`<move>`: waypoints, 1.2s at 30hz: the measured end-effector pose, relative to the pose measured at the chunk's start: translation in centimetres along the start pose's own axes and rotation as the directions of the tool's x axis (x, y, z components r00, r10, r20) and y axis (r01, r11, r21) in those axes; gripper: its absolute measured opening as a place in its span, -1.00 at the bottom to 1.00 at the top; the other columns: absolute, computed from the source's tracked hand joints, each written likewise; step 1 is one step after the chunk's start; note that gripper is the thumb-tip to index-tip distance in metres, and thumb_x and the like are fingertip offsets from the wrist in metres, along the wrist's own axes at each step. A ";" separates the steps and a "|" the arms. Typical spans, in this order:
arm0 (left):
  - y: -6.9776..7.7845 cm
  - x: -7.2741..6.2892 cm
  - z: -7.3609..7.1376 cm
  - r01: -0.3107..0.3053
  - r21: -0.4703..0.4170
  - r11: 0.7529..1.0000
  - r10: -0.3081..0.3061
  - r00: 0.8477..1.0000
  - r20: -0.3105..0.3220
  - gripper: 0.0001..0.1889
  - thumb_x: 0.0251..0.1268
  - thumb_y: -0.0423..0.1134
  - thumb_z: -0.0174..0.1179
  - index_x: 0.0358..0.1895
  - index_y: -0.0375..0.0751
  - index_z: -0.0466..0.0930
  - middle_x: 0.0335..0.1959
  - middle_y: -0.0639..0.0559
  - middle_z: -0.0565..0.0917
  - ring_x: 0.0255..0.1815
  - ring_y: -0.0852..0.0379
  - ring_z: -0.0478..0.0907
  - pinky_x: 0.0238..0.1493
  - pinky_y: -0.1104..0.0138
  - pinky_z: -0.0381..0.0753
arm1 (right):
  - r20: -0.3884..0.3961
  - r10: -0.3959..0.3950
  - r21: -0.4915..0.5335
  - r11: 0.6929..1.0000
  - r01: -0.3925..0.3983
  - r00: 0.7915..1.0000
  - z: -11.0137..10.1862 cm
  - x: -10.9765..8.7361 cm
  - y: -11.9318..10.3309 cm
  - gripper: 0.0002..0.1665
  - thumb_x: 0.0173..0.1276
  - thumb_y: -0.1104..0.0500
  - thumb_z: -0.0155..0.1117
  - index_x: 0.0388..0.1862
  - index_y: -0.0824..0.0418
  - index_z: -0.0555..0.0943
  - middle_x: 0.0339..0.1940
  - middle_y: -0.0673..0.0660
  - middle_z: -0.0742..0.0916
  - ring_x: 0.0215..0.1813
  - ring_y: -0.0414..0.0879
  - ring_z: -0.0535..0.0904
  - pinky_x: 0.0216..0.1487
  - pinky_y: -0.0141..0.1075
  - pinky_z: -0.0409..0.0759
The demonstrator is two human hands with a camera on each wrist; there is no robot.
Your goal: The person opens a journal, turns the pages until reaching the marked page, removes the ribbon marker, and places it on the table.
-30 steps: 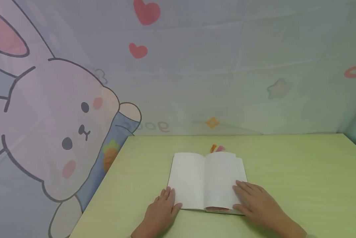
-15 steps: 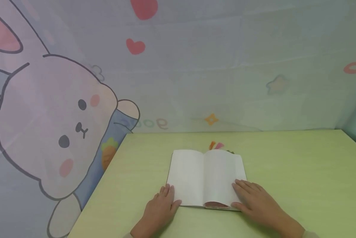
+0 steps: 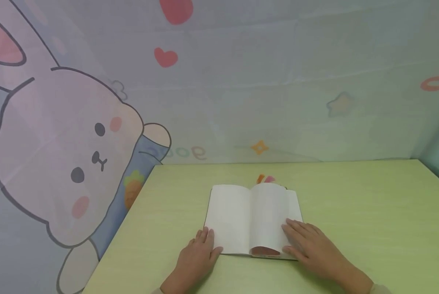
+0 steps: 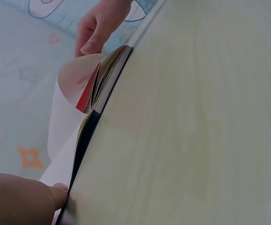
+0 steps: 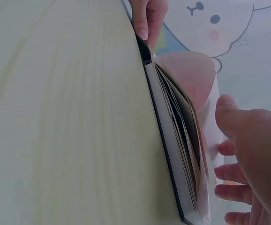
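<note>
A book [image 3: 229, 218] lies spread on the table, both facing pages blank white. My left hand [image 3: 195, 259] rests at its lower left edge, thumb at the page's bottom corner. My right hand [image 3: 316, 249] touches the right side, fingers extended over the page edge. Between them a right-hand page [image 3: 269, 216] arches up, and a reddish-brown sheet shows beneath it at the bottom. From the right wrist view, several leaves [image 5: 180, 122] stand slightly fanned over the dark cover. In the left wrist view the raised page [image 4: 79, 77] curls beside a red edge.
Orange [image 3: 260, 179] and pink [image 3: 269, 179] tabs or tassels stick out past the book's top edge. The pale green table [image 3: 370, 204] ends at a hanging cloth [image 3: 241, 90] printed with a rabbit, hearts and stars.
The right-hand page has arched higher, widening the gap at its bottom edge. My right hand has shifted slightly left; my left hand keeps its place at the book. The head view has tilted slightly.
</note>
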State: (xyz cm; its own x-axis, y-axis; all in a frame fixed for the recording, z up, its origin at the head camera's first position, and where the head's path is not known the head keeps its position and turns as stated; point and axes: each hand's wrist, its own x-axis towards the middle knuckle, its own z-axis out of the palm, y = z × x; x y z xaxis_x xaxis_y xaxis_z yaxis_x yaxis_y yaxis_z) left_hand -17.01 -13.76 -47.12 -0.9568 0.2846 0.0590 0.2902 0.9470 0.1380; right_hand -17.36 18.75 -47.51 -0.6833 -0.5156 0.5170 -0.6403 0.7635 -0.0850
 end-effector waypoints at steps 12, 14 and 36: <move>0.2 0.3 -0.2 -0.007 0.054 0.999 0.006 1.000 0.028 -0.38 0.38 0.08 -0.07 0.25 -0.42 0.34 0.27 -0.29 0.36 0.27 -0.20 0.30 0.13 -0.02 0.38 | -0.073 -0.066 0.059 0.996 0.071 0.995 0.5 1.0 -0.6 -0.36 0.32 -0.15 0.14 0.28 0.16 0.43 0.27 0.17 0.48 0.23 0.08 0.41 0.14 0.03 0.30; 0.2 0.4 -0.3 -0.010 0.068 0.998 0.008 0.999 0.032 -0.38 0.38 0.08 -0.07 0.25 -0.41 0.34 0.27 -0.27 0.37 0.27 -0.19 0.31 0.14 -0.02 0.38 | -0.094 -0.066 0.063 0.995 0.072 0.993 0.7 1.5 -0.8 -0.33 0.33 -0.17 0.12 0.32 0.15 0.38 0.32 0.16 0.44 0.26 0.08 0.38 0.23 -0.02 0.21; -0.8 -0.8 -2.0 -0.107 0.078 0.991 0.117 0.984 -0.134 -0.34 0.36 0.18 -0.11 0.25 -0.33 0.37 0.33 -0.28 0.27 0.33 -0.12 0.24 0.19 0.06 0.35 | -0.121 -0.149 0.236 0.956 0.174 0.981 2.5 6.8 -4.2 -0.09 0.39 -0.15 0.02 0.44 0.41 -0.02 0.41 0.27 0.26 0.32 0.11 0.30 0.21 -0.04 0.35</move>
State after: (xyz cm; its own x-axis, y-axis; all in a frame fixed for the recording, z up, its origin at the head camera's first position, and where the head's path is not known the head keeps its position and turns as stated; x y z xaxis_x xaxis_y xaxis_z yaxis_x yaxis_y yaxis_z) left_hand -16.41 -15.02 -45.34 -0.9055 0.3709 0.2063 0.3888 0.9198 0.0529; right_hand -20.15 11.09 -45.75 -0.5327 -0.5728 0.6230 -0.8139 0.5484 -0.1917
